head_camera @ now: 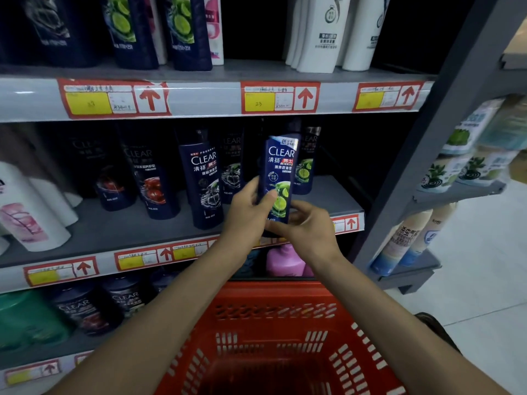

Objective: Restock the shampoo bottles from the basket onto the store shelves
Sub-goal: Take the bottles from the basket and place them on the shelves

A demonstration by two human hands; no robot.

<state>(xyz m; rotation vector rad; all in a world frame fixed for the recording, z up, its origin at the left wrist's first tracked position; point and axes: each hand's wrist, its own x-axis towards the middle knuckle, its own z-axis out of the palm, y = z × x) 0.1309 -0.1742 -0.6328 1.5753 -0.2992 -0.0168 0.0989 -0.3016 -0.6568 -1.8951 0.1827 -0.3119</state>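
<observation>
A dark blue Clear shampoo bottle with a lime picture (279, 172) stands upright at the front edge of the middle shelf (119, 229). My left hand (248, 212) grips its lower left side, thumb on the label. My right hand (305, 223) holds its base from the right. Behind it stands another lime Clear bottle (306, 163). The red plastic basket (273, 337) sits below my arms; what I see of its inside holds no bottles.
Several dark Clear bottles (204, 178) line the middle shelf to the left, with white and pink bottles (25, 209) at far left. White bottles (319, 32) stand on the upper shelf. A pink bottle (285, 260) sits on the lower shelf. A grey side rack (456, 181) stands at right.
</observation>
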